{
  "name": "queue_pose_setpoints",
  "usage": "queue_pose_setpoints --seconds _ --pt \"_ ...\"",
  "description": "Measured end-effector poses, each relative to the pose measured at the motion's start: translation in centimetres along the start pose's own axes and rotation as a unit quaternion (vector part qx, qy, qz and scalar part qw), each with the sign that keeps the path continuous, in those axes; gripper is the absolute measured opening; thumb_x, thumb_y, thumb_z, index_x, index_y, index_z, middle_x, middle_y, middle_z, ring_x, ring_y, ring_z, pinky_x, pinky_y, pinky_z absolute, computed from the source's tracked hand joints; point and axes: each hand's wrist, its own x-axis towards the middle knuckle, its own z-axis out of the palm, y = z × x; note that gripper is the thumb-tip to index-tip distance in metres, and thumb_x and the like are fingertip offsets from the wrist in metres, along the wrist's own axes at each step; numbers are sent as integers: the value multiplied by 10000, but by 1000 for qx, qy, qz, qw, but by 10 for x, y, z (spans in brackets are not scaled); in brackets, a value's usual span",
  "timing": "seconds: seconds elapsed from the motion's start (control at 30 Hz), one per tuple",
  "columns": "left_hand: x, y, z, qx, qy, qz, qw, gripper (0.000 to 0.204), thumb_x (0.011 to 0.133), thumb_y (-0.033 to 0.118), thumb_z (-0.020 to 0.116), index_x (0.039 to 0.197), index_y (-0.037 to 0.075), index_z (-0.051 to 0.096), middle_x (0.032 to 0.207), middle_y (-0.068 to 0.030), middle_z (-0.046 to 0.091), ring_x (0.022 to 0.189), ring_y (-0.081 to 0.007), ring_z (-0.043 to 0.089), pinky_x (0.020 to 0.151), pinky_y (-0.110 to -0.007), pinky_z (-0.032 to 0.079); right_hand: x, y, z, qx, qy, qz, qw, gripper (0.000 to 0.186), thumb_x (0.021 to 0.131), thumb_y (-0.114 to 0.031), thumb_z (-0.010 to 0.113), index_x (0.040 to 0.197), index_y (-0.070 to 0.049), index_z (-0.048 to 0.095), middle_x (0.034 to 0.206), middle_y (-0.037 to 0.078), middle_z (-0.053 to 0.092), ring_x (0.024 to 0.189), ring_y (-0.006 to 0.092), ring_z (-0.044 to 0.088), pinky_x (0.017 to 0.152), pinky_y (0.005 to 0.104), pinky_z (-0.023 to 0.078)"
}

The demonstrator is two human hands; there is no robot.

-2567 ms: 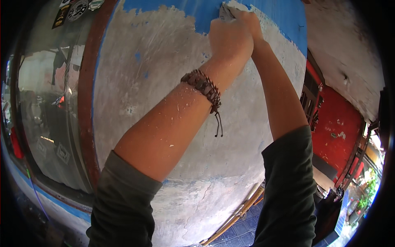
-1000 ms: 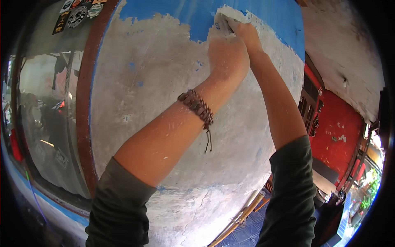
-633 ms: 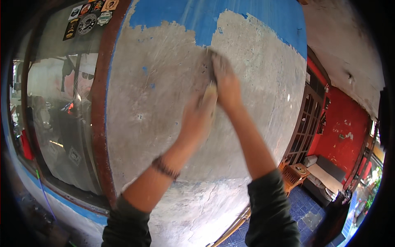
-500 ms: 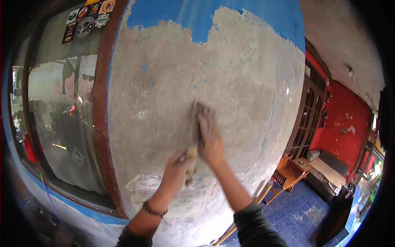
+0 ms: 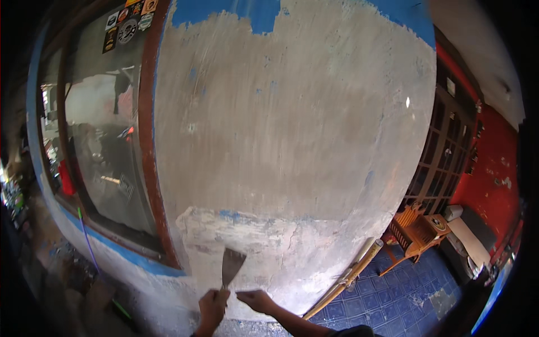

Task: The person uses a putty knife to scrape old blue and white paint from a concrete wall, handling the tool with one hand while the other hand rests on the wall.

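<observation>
My left hand [image 5: 211, 309] is closed around the handle of a scraper [image 5: 232, 265], low in front of the wall. Its wide, flat blade points up, with the wall behind it. My right hand [image 5: 257, 302] is just right of the handle, apart from it, with fingers curled together; whether anything is in them is hidden. Before me stands a wall [image 5: 286, 151], mostly bare grey plaster. Blue paint [image 5: 224, 10] remains at the top with a ragged edge. Lower down is a whitish, rough patch [image 5: 264, 238] with cracks and small blue traces.
A brown-framed window [image 5: 149, 112] borders the wall on the left. Bamboo poles [image 5: 351, 272] lean at the wall's lower right corner. Beyond are a wooden chair [image 5: 412, 233], blue floor tiles [image 5: 365, 297] and a red wall [image 5: 499, 163]. A thin purple stick [image 5: 87, 238] stands at lower left.
Both hands and the scraper have moved down the wall. My right hand has come off the blade and is now separate from it. The view has tilted lower.
</observation>
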Motion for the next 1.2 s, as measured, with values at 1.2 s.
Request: queue_pose_setpoints --seconds 1.2 --pt "38 441 34 260 253 478 800 433 860 179 535 1262 17 547 1122 -246 619 1063 -382 587 909 -423 471 71 -369 -343 -392 526 -593 466 501 759 -42 592 1255 -39 522 1274 176 538 1252 361 445 1068 493 330"
